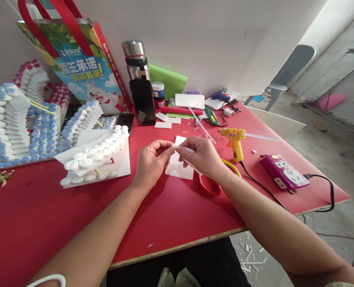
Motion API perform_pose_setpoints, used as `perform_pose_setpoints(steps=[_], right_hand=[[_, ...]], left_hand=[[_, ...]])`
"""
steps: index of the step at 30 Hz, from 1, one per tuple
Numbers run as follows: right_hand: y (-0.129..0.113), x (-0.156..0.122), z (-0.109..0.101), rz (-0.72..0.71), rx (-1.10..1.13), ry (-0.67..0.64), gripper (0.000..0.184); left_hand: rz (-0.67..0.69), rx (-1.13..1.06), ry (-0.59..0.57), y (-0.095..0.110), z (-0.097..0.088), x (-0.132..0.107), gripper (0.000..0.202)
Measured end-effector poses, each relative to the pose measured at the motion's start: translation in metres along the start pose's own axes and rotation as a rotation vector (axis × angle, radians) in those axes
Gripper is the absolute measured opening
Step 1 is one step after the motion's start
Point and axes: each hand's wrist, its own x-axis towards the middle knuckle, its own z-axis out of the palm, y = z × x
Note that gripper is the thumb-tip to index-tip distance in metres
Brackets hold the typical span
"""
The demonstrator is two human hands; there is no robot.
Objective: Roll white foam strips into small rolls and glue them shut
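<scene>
My left hand (153,161) and my right hand (203,155) meet over the middle of the table, fingertips pinched together. Between them is a thin white strip (189,150), whose material I cannot make out. Its end at the fingertips looks small and bunched; the fingers partly hide it. Below lies a white sheet (179,172) on the red tabletop (153,223). Scissors with a red and yellow handle (209,188) lie under my right wrist, their blades hidden. To the left stands a white model covered with rolled white rosettes (85,162).
A yellow glue gun (236,143) and a purple power strip (284,173) with cords sit at right. Behind are a phone (142,101), a steel flask (134,50), a green cutter (211,115) and white pieces. Blue-tipped models (44,131) and a shopping bag (84,67) stand at left.
</scene>
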Motion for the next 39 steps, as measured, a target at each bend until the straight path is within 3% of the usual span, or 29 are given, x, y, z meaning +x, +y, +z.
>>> perform_pose_setpoints(steps=[3,9,15,19,21,24,31,33,36,39], right_hand=[[0.001,-0.004,0.005,-0.070,-0.061,0.073,0.018],[-0.003,-0.009,0.006,-0.117,0.029,0.034,0.019],[-0.003,0.000,-0.007,-0.062,0.030,-0.057,0.024],[0.001,0.008,-0.018,-0.206,-0.097,0.122,0.019],[0.001,0.007,-0.018,-0.233,-0.087,0.068,0.019],[-0.001,0.003,-0.015,-0.109,-0.031,-0.120,0.022],[0.000,0.005,-0.018,0.215,0.327,-0.326,0.022],[0.001,0.007,-0.019,0.236,0.305,-0.312,0.019],[0.003,0.008,-0.017,0.158,0.216,-0.237,0.018],[0.006,0.009,-0.015,0.135,0.284,-0.229,0.019]], left_hand=[[0.078,0.079,0.055,0.006,0.004,-0.005,0.020],[0.182,0.161,0.095,0.015,0.005,-0.010,0.016],[-0.023,-0.114,0.025,0.005,0.003,-0.003,0.019],[-0.065,-0.126,-0.001,0.005,0.001,-0.001,0.019],[-0.061,-0.110,0.006,0.007,0.000,-0.001,0.020],[-0.062,-0.100,0.014,0.008,-0.001,0.000,0.020],[-0.123,-0.111,-0.073,0.005,-0.003,0.002,0.021],[-0.134,-0.109,-0.080,0.005,-0.003,0.002,0.020],[-0.149,-0.112,-0.055,0.006,-0.004,0.002,0.020],[-0.152,-0.124,-0.037,0.006,-0.006,0.004,0.020]])
